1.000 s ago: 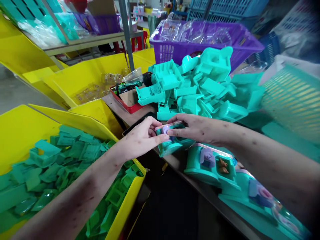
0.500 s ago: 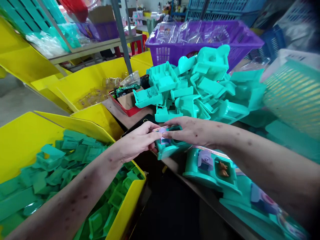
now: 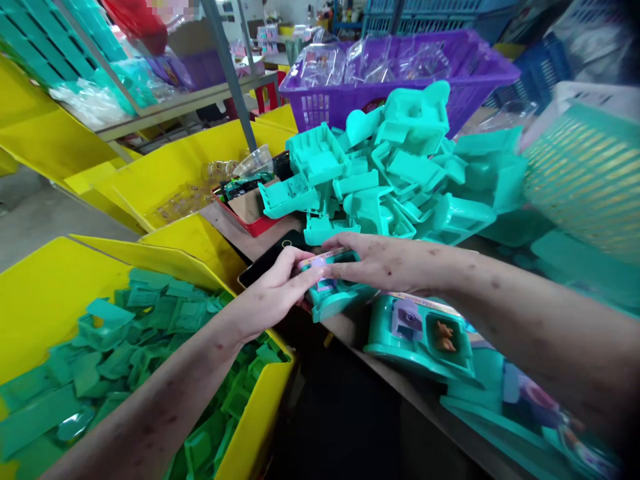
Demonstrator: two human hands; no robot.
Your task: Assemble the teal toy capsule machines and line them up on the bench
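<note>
Left hand [image 3: 270,293] and right hand [image 3: 380,263] both pinch one teal toy housing [image 3: 333,293] at the near table edge [image 3: 350,330].

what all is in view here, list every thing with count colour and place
toy part in hand: one, teal with a lilac sticker, table edge, centre
finished toys: at least two, teal, right of it
loose shells: a heap, teal, table behind
phone: one, black, by the left hand
red tray: one, odds inside
purple basket: one, clear bags inside, rear
yellow bin: one, green pieces inside, lower left
left hand: fingers on the toy part
right hand: fingers on its top
</note>
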